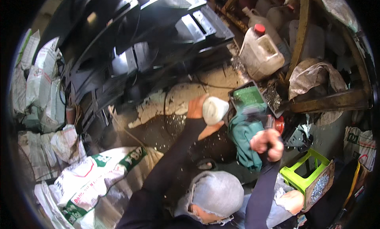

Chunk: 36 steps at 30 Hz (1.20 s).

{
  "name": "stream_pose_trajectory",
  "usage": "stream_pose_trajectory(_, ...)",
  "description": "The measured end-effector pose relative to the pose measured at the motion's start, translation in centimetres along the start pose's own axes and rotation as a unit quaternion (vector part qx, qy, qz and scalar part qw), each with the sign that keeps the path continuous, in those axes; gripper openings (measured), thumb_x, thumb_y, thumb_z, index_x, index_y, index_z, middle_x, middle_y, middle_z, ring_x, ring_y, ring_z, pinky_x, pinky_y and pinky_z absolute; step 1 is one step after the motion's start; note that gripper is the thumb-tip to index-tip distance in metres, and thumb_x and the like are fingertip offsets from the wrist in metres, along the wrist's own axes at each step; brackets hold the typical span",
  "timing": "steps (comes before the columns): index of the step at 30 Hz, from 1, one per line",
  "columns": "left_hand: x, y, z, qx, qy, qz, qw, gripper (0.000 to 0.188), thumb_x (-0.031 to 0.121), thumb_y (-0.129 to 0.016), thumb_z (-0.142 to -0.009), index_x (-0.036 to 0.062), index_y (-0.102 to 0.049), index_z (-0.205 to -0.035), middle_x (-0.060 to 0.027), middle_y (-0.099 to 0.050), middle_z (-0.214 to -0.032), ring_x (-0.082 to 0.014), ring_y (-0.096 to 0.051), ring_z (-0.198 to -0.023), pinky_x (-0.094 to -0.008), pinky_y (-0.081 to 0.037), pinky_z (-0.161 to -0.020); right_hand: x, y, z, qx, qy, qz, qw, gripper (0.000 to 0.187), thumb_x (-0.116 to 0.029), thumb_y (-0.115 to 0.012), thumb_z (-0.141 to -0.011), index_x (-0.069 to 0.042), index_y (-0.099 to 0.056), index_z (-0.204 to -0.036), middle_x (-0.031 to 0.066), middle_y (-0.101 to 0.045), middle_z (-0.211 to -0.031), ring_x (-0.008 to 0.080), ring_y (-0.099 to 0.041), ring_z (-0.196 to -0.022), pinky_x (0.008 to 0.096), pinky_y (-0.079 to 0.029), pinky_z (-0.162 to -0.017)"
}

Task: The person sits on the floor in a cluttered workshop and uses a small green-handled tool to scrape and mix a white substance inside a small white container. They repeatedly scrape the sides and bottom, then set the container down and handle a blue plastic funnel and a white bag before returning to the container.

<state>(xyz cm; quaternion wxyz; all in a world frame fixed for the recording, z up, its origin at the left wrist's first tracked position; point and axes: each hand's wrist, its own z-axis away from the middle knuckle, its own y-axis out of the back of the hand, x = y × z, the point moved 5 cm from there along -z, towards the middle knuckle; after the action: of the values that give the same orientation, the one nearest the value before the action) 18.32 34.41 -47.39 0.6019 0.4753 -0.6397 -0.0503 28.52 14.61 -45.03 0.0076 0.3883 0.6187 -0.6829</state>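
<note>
My left hand (196, 110) is closed round a white, rounded plastic container (215, 110), its fingers on the far side and its thumb on the near side. My right hand (268, 144) is curled closed at the right edge of a green cloth (244, 140); whatever its fingers may hold is hidden. Beyond the cloth lies a dark rectangular tray (231, 95) with a green inside. A round red object (279, 125) sits just past my right hand. My bent knees in torn jeans show below, between and beside my forearms.
A large dark machine (130, 42) fills the far left. A dirty jerrycan (261, 56) with a red cap stands far right, by a wooden frame (328, 102). Woven sacks (99, 177) lie on the left. Near right is a lime-green plastic stool (306, 165) beside small metal pieces (320, 187).
</note>
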Motion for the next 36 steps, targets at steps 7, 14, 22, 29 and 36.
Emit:
stream_pose_trajectory(7,0.9,0.2,-1.5,0.003,-0.040,0.014,0.999,0.094,0.027,-0.085,-0.056,0.0038,-0.037,-0.134,-0.0220,-0.050,-0.116,-0.0398,-0.047,-0.109,-0.0459,-0.040,-0.094,-0.9,0.3,0.9,0.073,0.004,0.075,0.994,0.024,-0.016,-0.053,-0.092,-0.004,-0.049,-0.072,0.0065,-0.045,-0.053,0.0161,-0.042,-0.047,0.0316,-0.034,-0.049)
stream_pose_trajectory(14,-1.8,-0.5,0.3,-0.019,0.100,0.322,0.941,0.086,0.019,-0.080,-0.066,0.0016,-0.035,-0.137,-0.0178,-0.052,-0.119,-0.0290,-0.054,-0.111,-0.0374,-0.042,-0.096,-1.2,2.2,1.6,0.197,-0.018,0.195,0.960,0.038,-0.026,-0.044,-0.099,-0.004,-0.046,-0.069,0.0043,-0.045,-0.058,0.0163,-0.043,-0.049,0.0297,-0.034,-0.049)
stream_pose_trajectory(22,-4.2,0.2,1.5,0.016,0.304,0.730,0.612,0.067,0.043,-0.039,-0.088,-0.0073,-0.042,-0.132,-0.0288,-0.051,-0.127,-0.0392,-0.055,-0.114,-0.0499,-0.046,-0.097,-4.6,-1.3,2.1,0.214,-0.043,0.425,0.878,0.033,-0.025,-0.051,-0.097,0.000,-0.058,-0.075,0.0069,-0.059,-0.066,0.0129,-0.055,-0.061,0.0262,-0.043,-0.060)
stream_pose_trajectory(29,-1.9,-0.9,0.5,-0.034,0.315,0.787,0.529,0.076,0.054,-0.038,-0.090,-0.0048,-0.035,-0.138,-0.0373,-0.044,-0.129,-0.0450,-0.053,-0.114,-0.0524,-0.044,-0.098,-5.3,-7.4,0.9,0.114,0.037,0.680,0.723,0.019,-0.013,-0.060,-0.088,0.000,-0.058,-0.073,0.0060,-0.056,-0.062,0.0148,-0.053,-0.055,0.0272,-0.041,-0.054)
stream_pose_trajectory(36,-1.6,-1.1,0.8,0.003,0.365,0.703,0.611,0.068,0.051,-0.032,-0.097,-0.0059,-0.046,-0.131,-0.0267,-0.054,-0.125,-0.0348,-0.057,-0.112,-0.0457,-0.046,-0.098,-4.2,-11.3,-2.0,0.065,0.115,0.821,0.555,0.012,-0.004,-0.069,-0.076,-0.002,-0.057,-0.076,0.0122,-0.055,-0.068,0.0313,-0.054,-0.061,0.0385,-0.044,-0.058)
